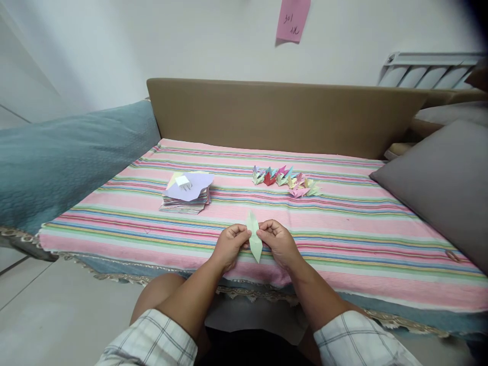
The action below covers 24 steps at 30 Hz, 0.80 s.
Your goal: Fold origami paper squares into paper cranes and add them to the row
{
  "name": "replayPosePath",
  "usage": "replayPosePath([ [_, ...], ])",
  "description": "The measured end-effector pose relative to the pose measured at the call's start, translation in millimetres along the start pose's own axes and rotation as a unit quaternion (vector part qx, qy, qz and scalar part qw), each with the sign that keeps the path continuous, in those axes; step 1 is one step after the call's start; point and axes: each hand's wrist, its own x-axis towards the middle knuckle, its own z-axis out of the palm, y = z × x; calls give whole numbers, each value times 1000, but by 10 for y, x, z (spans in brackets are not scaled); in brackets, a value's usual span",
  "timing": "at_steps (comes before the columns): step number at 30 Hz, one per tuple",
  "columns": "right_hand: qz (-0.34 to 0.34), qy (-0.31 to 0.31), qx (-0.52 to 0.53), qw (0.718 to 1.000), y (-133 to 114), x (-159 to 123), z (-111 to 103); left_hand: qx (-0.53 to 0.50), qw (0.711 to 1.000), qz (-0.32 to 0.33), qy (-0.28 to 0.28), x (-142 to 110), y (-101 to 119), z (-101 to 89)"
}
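Note:
A pale green folded paper [253,236], long and diamond-shaped, stands upright between my two hands above the striped cloth [343,223]. My left hand [230,245] pinches its left edge with closed fingers. My right hand [277,242] pinches its right edge the same way. Both hands hover near the front edge of the covered surface. A stack of coloured paper squares [187,193] lies to the back left of my hands. A cluster of several small folded paper figures [286,180] in mixed colours lies to the back right.
A teal blanket [61,157] is heaped at the left. A grey cushion [446,183] leans at the right. A tan backrest [282,112] runs along the back, with a pink note [293,19] on the wall above. My knee [160,295] is below the cloth's edge.

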Motion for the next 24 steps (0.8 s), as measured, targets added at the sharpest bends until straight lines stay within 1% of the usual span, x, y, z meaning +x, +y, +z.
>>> replayPosePath([
  [2,13,2,0,1000,8,1,-3,88,996,21,-4,11,-4,-34],
  [3,14,0,-3,1000,11,1,-5,152,987,42,0,16,0,-52],
  [4,16,-6,-9,1000,14,-1,-7,226,972,69,6,20,10,-67],
  [5,23,-13,-21,999,15,-3,-9,304,948,99,13,23,25,-79],
  [7,41,-25,-68,996,14,-9,-16,443,884,146,25,22,60,-90],
  [8,46,-29,-111,992,13,-13,-20,498,852,159,28,20,74,-89],
  [10,25,-37,-231,972,9,-22,-29,575,802,159,29,15,83,-82],
  [11,-1,-42,-299,953,7,-25,-35,600,784,155,30,15,76,-80],
  [13,-58,-50,-419,905,5,-28,-51,633,757,157,39,20,43,-83],
  [14,-82,-52,-459,883,5,-28,-62,640,749,163,46,26,21,-91],
  [16,-117,-61,-504,854,9,-26,-95,638,747,183,46,42,-23,-116],
  [17,-130,-71,-512,846,11,-25,-118,631,750,196,33,50,-39,-131],
  [20,-162,-114,-522,830,13,-27,-201,619,750,229,-34,60,-44,-186],
  [22,-181,-143,-528,817,4,-37,-257,622,745,231,-68,47,-9,-223],
  [24,-195,-168,-535,805,-15,-54,-299,626,742,219,-97,21,42,-257],
])
